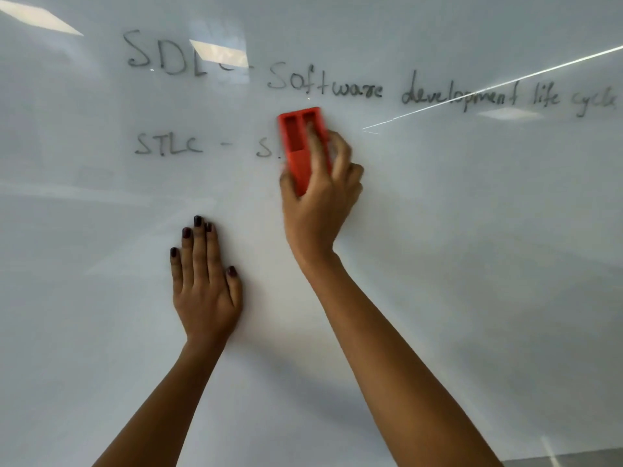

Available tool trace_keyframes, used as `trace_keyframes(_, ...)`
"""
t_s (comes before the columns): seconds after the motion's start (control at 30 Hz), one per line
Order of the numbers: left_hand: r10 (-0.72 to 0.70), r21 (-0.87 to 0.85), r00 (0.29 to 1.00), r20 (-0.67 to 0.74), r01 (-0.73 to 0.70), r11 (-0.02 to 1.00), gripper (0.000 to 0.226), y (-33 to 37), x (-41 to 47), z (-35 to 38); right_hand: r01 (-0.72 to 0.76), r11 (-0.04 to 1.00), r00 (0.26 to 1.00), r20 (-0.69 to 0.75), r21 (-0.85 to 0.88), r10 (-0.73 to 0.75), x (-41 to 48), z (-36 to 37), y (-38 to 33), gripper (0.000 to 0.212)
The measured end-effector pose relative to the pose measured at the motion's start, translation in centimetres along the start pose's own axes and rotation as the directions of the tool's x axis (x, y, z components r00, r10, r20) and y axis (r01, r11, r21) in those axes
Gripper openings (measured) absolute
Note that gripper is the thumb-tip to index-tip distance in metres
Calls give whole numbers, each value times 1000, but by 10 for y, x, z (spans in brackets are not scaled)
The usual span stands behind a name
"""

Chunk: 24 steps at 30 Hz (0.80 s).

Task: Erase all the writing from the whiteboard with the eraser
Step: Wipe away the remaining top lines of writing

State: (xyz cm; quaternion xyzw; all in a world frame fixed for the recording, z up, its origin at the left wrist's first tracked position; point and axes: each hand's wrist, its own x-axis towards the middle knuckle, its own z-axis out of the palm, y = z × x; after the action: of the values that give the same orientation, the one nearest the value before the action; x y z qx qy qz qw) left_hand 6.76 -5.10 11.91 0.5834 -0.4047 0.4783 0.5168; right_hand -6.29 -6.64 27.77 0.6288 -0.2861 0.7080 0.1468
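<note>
The whiteboard is smooth and glossy, mirroring ceiling lights at eleven and twelve o'clock. The writing on it looks like dry, greyish marker ink. The eraser, just above centre, looks like hard red-orange plastic with a matt, moulded back.

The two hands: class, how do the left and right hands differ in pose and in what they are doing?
The left hand lies flat and open on the whiteboard, holding nothing; the right hand is closed around the red eraser. The left sits lower, below the writing; the right is higher, on the "STLC" line. Both touch the board, fingers pointing up.
</note>
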Motion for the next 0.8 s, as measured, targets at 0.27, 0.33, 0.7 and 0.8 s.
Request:
trace_keyframes(0.27,4,-27,1000,-8,-4,1000,63,-1,-1,0,-142,990,988,-62,4,142,-8,5,-6,55)
trace_keyframes(0.33,2,-26,1000,-15,-2,1000,62,-1,0,0,82,995,996,30,-56,-81,-16,8,-9,55)
trace_keyframes(0.7,-29,-44,1000,9,29,999,65,-1,2,1,246,967,962,137,-72,-235,-66,5,1,50)
trace_keyframes(0.8,-65,-90,998,16,66,994,67,-1,2,-2,208,973,975,102,-99,-198,-55,8,0,50)
